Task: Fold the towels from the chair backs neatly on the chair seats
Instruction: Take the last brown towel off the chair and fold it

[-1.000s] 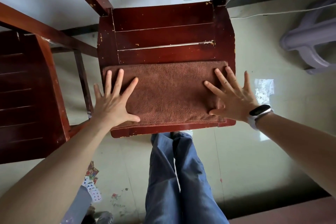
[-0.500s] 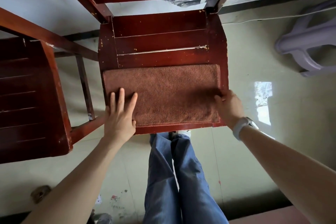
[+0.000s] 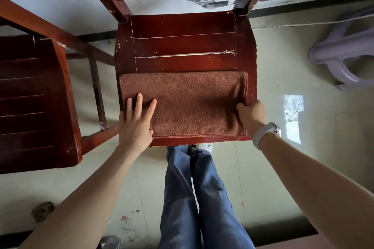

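One brown terry towel (image 3: 190,105), folded into a flat rectangle with a stitched hem along its near edge, lies on the front half of a slatted, chipped red-lacquered wooden chair seat (image 3: 182,44). The left hand (image 3: 136,125) presses flat on the towel's left end, fingers straight and slightly spread. The right hand (image 3: 252,116), a pale band at its wrist, curls around and pinches the towel's right edge.
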